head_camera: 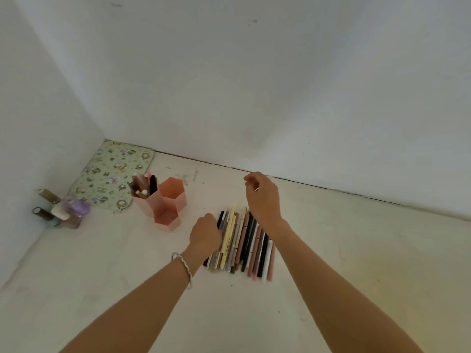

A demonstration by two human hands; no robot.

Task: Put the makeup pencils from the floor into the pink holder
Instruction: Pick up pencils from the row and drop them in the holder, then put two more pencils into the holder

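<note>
Several makeup pencils [243, 240] lie side by side in a row on the pale floor, in black, beige, pink and yellow. My left hand [205, 231] rests knuckles-up on the left edge of the row, its fingers curled down among the pencils and hidden from me. My right hand [262, 197] hovers above the far end of the row with its fingers loosely curled and nothing visible in them. The pink holder [173, 197], made of three hexagonal cups, stands to the left of the pile. Its tallest cup holds several pencils [144, 186]; the other two cups look empty.
A green patterned cloth [112, 174] lies in the corner behind the holder. Small bottles and jars [61, 211] cluster against the left wall. White walls close the space at the left and back. A bracelet [182, 267] sits on my left wrist.
</note>
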